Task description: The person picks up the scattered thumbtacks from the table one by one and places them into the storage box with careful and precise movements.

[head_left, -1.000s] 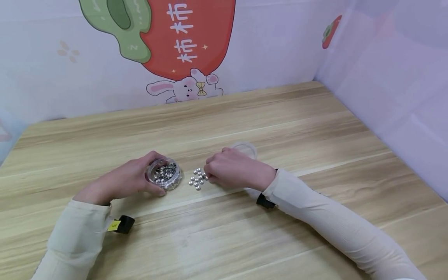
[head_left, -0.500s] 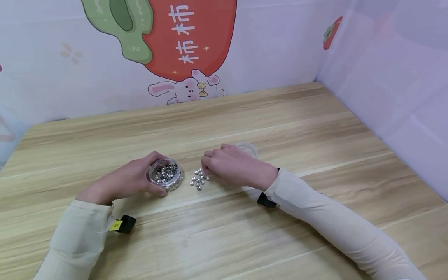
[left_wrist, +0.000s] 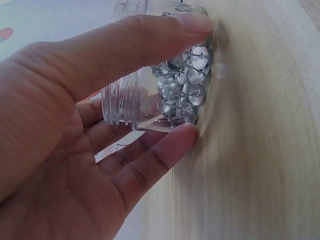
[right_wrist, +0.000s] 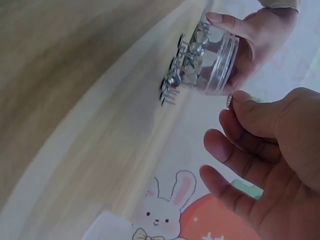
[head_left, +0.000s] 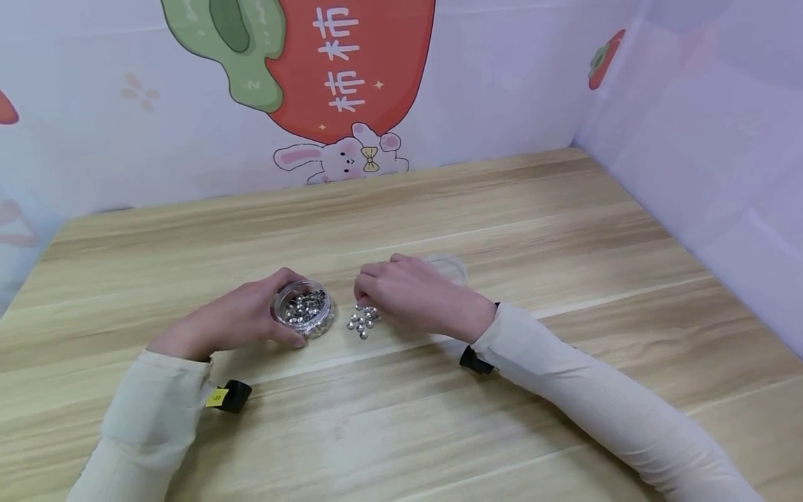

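- I count one clear jar (head_left: 323, 325), one round clear lid (head_left: 453, 267) and two hands; the tacks inside the jar overlap too much for me to number.
- I make out about ten loose tacks (head_left: 360, 327) on the table (head_left: 376, 425); the right hand may cover others.
- The jar stands open-topped within the left hand (head_left: 241, 321); the loose tacks lie between both hands, nearest the right fingertips.
- The lid lies just beyond the right hand (head_left: 417, 296), partly hidden.
- My left hand is spread around the jar, thumb and fingers gripping its sides.
- My right hand pinches one tack (right_wrist: 229, 101) between thumb and forefinger, its other fingers loosely bent.
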`<state>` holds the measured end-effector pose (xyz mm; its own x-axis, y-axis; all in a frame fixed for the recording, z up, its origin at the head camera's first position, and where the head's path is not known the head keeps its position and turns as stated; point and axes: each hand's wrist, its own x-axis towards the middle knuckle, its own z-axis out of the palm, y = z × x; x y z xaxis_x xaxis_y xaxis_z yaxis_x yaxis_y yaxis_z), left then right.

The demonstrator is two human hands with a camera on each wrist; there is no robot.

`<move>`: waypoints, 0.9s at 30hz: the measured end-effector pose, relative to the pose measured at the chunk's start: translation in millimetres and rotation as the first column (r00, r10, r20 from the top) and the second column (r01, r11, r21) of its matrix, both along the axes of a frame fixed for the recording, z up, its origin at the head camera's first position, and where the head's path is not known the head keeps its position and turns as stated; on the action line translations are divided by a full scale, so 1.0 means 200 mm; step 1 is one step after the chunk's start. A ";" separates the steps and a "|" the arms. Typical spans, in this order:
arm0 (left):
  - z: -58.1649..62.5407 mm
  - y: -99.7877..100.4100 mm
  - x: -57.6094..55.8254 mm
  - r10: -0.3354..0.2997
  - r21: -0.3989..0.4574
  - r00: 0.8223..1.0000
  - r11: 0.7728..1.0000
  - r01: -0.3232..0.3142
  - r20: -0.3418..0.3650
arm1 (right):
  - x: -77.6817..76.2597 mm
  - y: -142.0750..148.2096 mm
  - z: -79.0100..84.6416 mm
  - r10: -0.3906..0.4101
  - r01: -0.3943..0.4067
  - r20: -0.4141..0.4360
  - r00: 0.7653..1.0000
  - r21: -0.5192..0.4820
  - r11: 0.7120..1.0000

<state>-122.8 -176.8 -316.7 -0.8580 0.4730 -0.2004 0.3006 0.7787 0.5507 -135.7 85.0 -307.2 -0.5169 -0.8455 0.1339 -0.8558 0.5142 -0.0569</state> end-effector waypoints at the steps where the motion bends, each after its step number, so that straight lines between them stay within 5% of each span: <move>1: 0.00 0.00 0.00 -0.005 0.004 1.000 1.000 0.005 0.001 | 0.00 -0.01 0.00 0.004 -0.004 0.008 1.000 -0.005 1.000; 9: 0.01 0.00 0.00 -0.001 0.015 1.000 1.000 0.001 0.014 | 0.02 -0.14 0.03 0.023 -0.012 0.148 0.989 -0.081 0.997; 27: 0.01 0.00 -0.01 0.011 0.002 0.999 1.000 -0.011 0.042 | -0.05 -0.33 0.02 0.055 -0.029 0.158 0.986 -0.164 0.986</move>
<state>-124.9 -176.4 -315.0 -0.8541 0.4639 -0.2352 0.2683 0.7804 0.5647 -145.9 19.2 -302.7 -0.5074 -0.8411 0.1872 -0.8491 0.4509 -0.2753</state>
